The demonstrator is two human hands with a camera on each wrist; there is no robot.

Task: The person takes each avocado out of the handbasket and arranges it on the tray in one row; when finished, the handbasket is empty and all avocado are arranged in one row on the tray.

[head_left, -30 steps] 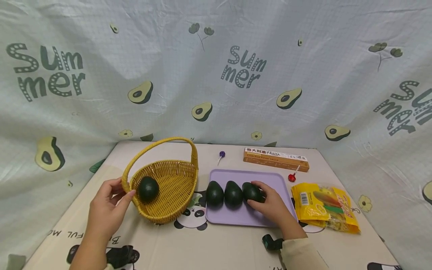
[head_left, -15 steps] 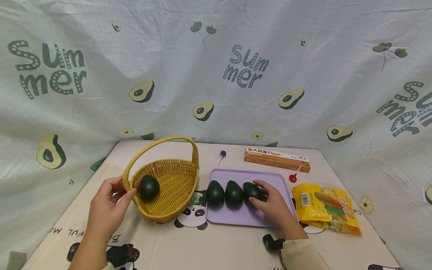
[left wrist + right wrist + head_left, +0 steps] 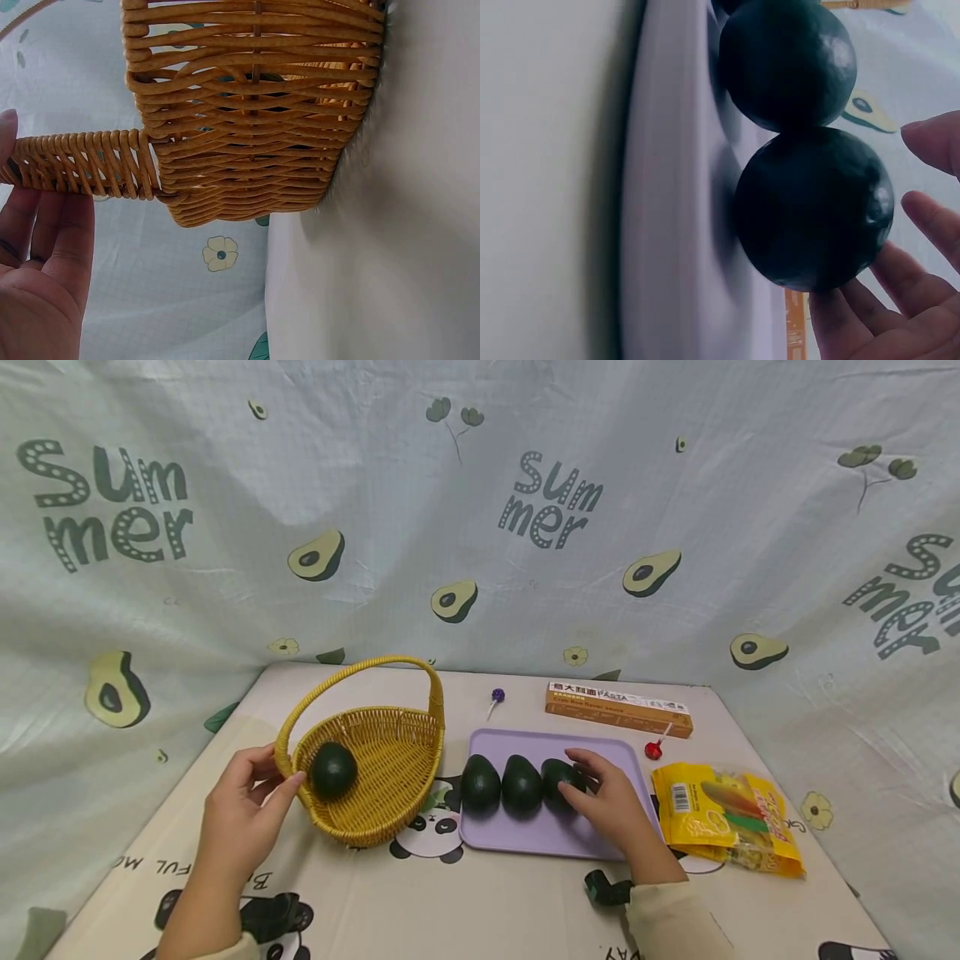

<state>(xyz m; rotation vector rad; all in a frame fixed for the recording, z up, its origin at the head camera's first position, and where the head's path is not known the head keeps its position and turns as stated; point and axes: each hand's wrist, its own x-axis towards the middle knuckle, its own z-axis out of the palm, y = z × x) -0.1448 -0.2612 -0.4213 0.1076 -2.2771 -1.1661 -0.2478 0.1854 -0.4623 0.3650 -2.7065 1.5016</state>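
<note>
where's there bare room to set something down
Roomiest: the tabletop in front of the basket and tray, between both forearms. Also the basket's floor, right of its avocado. Crowded: the tray's row of three avocados, right grip at one end, yellow bag close beyond.

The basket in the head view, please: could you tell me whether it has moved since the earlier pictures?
No. Against the panda print on the table, the basket shows no visible shift; the whole view drifted slightly.
</note>
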